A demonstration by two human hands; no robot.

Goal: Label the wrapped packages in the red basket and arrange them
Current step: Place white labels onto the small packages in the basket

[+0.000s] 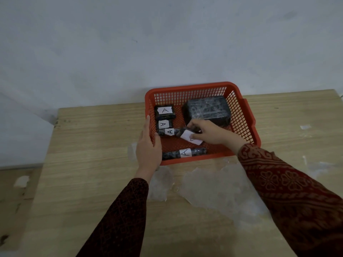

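A red mesh basket (245, 115) sits at the far edge of the wooden table. Inside lie several black wrapped packages. Three at the left each bear a white "A" label: (164, 112), (164, 124), (169, 132). A long package with an "A" label (183, 153) lies along the near wall. A big black block (207, 110) without a visible label fills the back right. My left hand (148, 147) grips the basket's left wall. My right hand (213, 133) is inside, fingers closed on a dark package with a white label (191, 138).
Crumpled clear plastic film (213, 188) lies on the table (92, 145) just in front of the basket. A plain grey wall rises right behind the basket. The table's left edge drops to the floor.
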